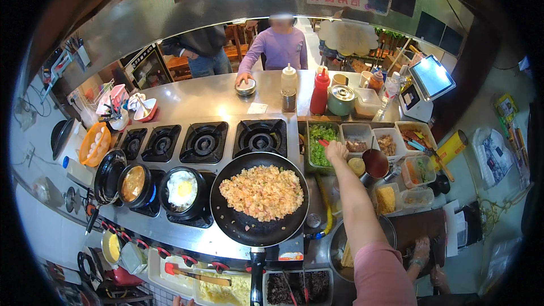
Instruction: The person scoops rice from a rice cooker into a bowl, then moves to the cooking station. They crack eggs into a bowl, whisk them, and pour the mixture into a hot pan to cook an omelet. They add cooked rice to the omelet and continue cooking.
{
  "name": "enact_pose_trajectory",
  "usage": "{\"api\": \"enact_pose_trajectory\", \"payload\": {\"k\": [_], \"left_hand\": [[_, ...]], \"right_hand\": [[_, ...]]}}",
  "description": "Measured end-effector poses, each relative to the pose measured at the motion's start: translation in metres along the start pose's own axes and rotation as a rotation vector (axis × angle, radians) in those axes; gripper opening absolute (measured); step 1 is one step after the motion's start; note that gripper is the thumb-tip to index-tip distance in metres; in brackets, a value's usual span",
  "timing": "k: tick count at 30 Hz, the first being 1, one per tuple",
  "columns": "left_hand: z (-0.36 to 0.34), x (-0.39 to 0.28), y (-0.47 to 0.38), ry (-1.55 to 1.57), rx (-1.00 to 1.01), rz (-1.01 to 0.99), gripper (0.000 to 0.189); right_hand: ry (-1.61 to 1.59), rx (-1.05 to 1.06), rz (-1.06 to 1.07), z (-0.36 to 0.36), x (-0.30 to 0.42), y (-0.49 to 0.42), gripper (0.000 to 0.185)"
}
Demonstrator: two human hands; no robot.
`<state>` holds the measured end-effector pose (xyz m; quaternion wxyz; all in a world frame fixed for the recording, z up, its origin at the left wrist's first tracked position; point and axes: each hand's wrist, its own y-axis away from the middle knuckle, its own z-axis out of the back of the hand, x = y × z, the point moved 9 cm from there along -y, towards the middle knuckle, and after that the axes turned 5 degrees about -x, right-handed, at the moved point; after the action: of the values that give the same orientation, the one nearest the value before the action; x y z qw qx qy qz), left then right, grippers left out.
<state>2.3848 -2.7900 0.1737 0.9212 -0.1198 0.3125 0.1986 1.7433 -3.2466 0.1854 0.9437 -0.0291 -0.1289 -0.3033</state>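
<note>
My right hand (336, 152) grips a red utensil (324, 142), possibly tongs, over a clear bin of chopped green lettuce (318, 131). Only a few fingertips of my left hand (183, 301) show at the bottom edge, near a tub of pale shredded food (225, 289); what it does is hidden. Before me, a wide black frying pan (255, 233) holds fried rice with pink bits (261, 193). To its left, a black stone pot (163, 208) has a fried egg (182, 187) on top, and another contains an orange-brown stew (133, 183) with a blue flame beside it.
Several gas burners (260, 139) line the stove's back. A red squeeze bottle (320, 93) and a green lidded jar (341, 101) stand on the counter. Across it, a person in purple (280, 46) touches a metal bowl (245, 87). At right, a co-worker's gloved hand (420, 248) is over a brown board.
</note>
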Motion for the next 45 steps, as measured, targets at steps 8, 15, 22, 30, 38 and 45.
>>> {"api": "enact_pose_trajectory", "payload": {"k": [8,15,22,30,38,45], "left_hand": [[0.014,0.012,-0.009,0.354,-0.161,0.096,0.043],[0.021,-0.043,-0.039,0.292,-0.064,-0.093,0.046],[0.069,-0.065,-0.031,0.126,-0.231,-0.287,0.032],[0.086,-0.018,-0.003,0.059,-0.301,-0.384,0.038],[0.075,-0.012,-0.002,0.069,-0.257,-0.342,0.034],[0.048,-0.054,-0.020,0.105,-0.179,-0.355,0.036]], "right_hand": [[0.035,-0.174,0.120,0.044,-0.008,0.022,0.021],[0.024,-0.381,0.372,0.158,0.034,0.082,0.028],[-0.302,-0.278,0.777,0.232,0.165,0.210,0.031],[-0.083,0.057,0.991,0.149,0.295,0.330,0.036],[0.065,0.081,1.076,0.157,0.306,0.347,0.036],[-0.164,-0.143,0.946,0.215,0.226,0.292,0.038]]}}
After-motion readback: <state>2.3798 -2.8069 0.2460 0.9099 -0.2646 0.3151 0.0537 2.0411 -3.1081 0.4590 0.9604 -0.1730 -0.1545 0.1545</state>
